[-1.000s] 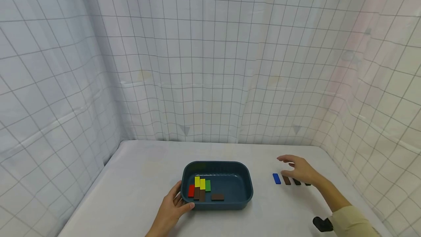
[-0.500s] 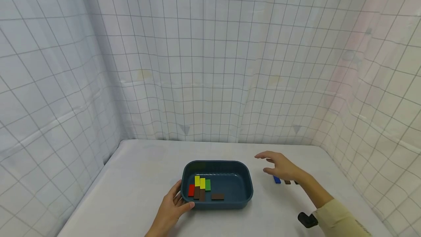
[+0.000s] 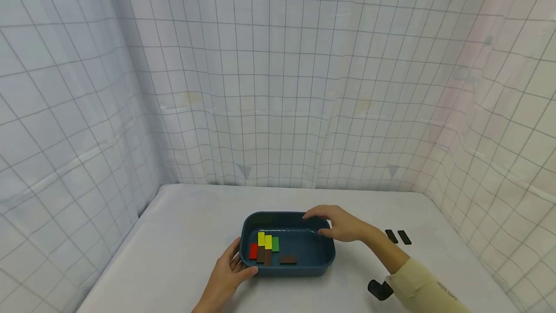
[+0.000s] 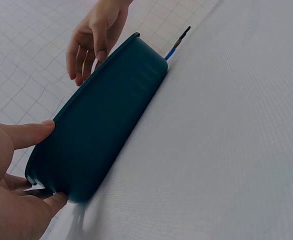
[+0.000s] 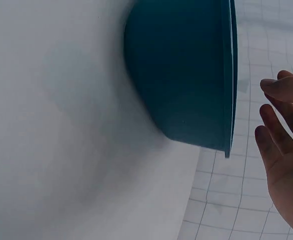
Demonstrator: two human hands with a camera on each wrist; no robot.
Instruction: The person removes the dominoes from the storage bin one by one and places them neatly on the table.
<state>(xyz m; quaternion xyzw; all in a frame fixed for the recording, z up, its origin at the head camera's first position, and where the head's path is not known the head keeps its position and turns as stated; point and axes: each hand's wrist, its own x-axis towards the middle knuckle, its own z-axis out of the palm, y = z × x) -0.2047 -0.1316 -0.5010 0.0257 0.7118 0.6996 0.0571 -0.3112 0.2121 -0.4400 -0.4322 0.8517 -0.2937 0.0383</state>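
Note:
A dark teal plastic tub [image 3: 299, 272] stands on the white table. My left hand [image 3: 225, 277] grips its near left corner; in the left wrist view the thumb lies at the rim and fingertips press the end wall. Inside lie flat domino-like tiles: a red tile [image 3: 253, 250], two yellow ones, a green tile [image 3: 275, 244] and several brown ones, with one brown tile [image 3: 288, 259] lying crosswise. My right hand [image 3: 340, 224] hovers above the tub's right end, fingers loosely bent and spread. In the right wrist view nothing shows between its fingers.
Two black tiles [image 3: 391, 236] lie on the table right of the tub, beyond the right forearm. A blue tile [image 4: 172, 52] shows past the tub in the left wrist view, hidden in the head view. Grid-patterned white curtains [image 3: 278, 86] enclose the table.
My right hand has moved left from above the row of tiles on the table to over the tub's right end. The left hand and the tub have stayed in place.

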